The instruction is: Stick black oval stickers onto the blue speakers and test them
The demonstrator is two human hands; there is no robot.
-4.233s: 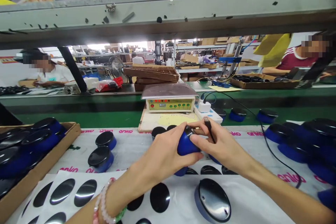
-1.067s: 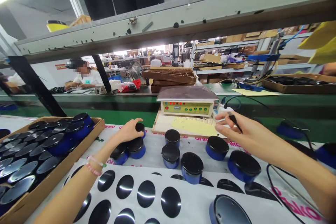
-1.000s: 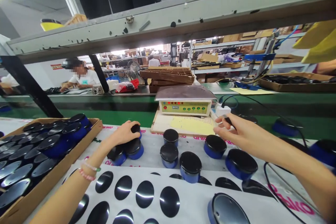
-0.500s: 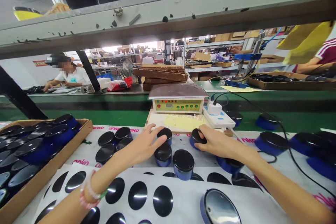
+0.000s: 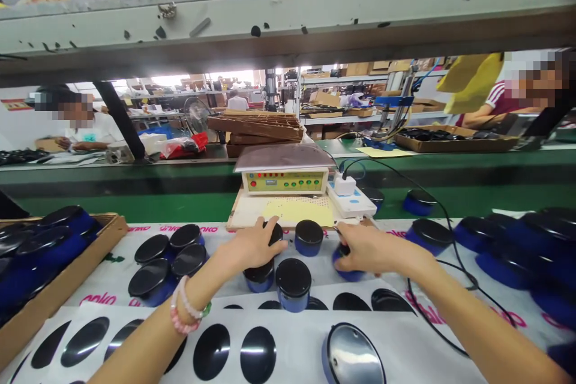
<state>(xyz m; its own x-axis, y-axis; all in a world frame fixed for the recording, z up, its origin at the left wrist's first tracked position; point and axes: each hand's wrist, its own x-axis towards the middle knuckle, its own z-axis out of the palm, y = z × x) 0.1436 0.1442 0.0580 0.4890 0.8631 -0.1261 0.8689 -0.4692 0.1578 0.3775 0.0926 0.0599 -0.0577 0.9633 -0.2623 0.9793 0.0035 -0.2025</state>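
Observation:
My right hand [image 5: 366, 247] is closed around a blue round case with a glossy black top [image 5: 350, 273], its fingers partly covering it. To its left stands another black-topped blue case [image 5: 308, 237], untouched. My left hand [image 5: 252, 245], a beaded bracelet at its wrist, has its fingers apart beside a black-topped case [image 5: 275, 233] partly hidden behind thumb and forefinger. Just below that hand is one case [image 5: 260, 276], and a further one [image 5: 293, 284] stands nearer me. A case with a shiny, reflective top [image 5: 354, 353] lies at the front on a white sheet with black discs [image 5: 258, 354].
A cardboard box of blue cases [image 5: 67, 270] is at left; several more cases [image 5: 508, 252] crowd the right. A control box [image 5: 284, 180] and white power strip [image 5: 353, 201] sit behind. A black cable [image 5: 450, 216] loops at right. A shelf beam [image 5: 288, 18] crosses overhead.
The view has swung right. My right hand has let go of one case, now standing between my hands, and has gripped another from its right, shifting it leftward. My left hand stays near the same case.

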